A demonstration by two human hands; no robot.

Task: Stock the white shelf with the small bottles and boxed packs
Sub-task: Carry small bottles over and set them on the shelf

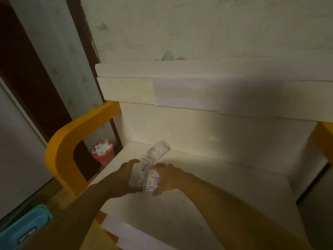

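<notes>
The white shelf [207, 201] with orange side frames fills the middle of the view. My left hand [124, 177] and my right hand [167, 177] meet over its left part, pressing a blurred bundle between them. The bundle holds small white bottles [137, 175] on the left side and a white boxed pack [153, 180] with blue print on the right. A further white bottle [159, 149] sticks out of the bundle, tilted toward the shelf's back panel. Blur hides how many items there are.
An upper white shelf board [216, 94] overhangs at the back. The orange frame arm [72, 141] curves on the left. A red waste basket [103, 152] stands on the floor behind it. A teal container [23, 228] lies at the bottom left.
</notes>
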